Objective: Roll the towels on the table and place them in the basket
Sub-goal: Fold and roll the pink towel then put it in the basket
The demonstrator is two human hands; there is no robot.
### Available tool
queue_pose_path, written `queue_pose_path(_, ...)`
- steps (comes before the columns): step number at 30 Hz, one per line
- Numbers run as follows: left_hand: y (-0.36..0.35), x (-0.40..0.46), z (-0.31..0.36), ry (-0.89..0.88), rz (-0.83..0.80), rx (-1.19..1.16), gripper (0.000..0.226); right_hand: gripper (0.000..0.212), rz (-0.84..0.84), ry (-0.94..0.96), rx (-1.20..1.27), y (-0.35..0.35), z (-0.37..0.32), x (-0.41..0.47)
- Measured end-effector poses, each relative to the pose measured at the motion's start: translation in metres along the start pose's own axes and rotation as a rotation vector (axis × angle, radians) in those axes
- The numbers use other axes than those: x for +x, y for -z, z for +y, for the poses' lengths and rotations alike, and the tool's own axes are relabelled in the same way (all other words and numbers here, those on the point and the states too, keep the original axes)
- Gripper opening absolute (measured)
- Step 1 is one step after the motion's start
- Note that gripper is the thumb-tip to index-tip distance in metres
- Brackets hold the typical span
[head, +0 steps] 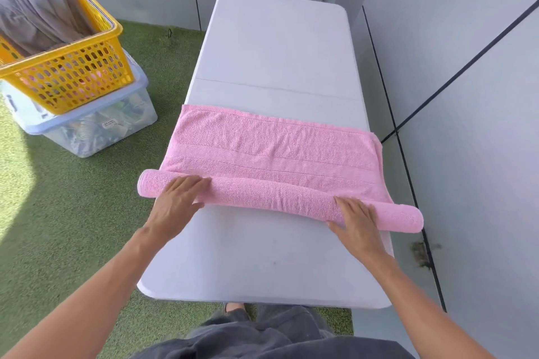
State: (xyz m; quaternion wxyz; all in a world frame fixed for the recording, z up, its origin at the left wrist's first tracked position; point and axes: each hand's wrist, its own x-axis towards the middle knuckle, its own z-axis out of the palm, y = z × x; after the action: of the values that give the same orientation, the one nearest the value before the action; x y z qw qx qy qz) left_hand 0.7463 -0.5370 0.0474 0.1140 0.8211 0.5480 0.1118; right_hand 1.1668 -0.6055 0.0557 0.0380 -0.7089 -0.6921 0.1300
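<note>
A pink towel [271, 151] lies across the white table [277, 46]. Its near part is rolled into a long tube that overhangs both table sides. The flat part stretches away from me. My left hand [179, 201] rests on the roll near its left end with straight fingers. Toward the right end, my right hand [357, 218] presses the roll with its fingers laid flat. The yellow basket [73, 73] stands off to the left on a clear plastic box, with a grey cloth [38, 17] draped over its rim.
The clear lidded box [96, 128] under the basket sits on green artificial turf [73, 213]. Grey wall panels [466, 96] run close along the table's right side and behind it. The far half of the table is bare white.
</note>
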Motion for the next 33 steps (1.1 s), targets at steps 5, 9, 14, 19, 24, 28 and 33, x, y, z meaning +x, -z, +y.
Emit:
queue_pose_path(5, 0.029, 0.027, 0.003, 0.095, -0.372, -0.015, 0.046, 0.046, -0.199, 0.017, -0.019, 0.014, 0.013, 0.018)
queue_pose_path(9, 0.033, 0.033, -0.001, 0.061, -0.276, -0.103, 0.038, 0.043, -0.269, -0.046, 0.158, 0.030, 0.012, 0.031)
queue_pose_path(14, 0.008, 0.002, 0.008, -0.092, 0.105, -0.043, 0.045, 0.050, 0.106, 0.096, 0.082, 0.008, -0.008, 0.014)
queue_pose_path(19, -0.004, 0.000, 0.000, -0.051, -0.021, 0.000, 0.063, 0.057, 0.067, 0.056, -0.080, 0.001, -0.015, 0.014)
queue_pose_path(24, 0.017, 0.031, -0.009, 0.095, -0.350, -0.144, 0.049, 0.044, -0.291, -0.034, 0.006, 0.033, -0.008, 0.042)
queue_pose_path(28, 0.015, 0.034, -0.006, 0.074, -0.102, -0.214, 0.043, 0.042, -0.034, -0.012, 0.152, 0.029, -0.008, 0.043)
queue_pose_path(33, -0.003, 0.013, 0.002, -0.059, 0.024, -0.048, 0.064, 0.064, -0.004, 0.043, -0.047, 0.008, -0.014, 0.025)
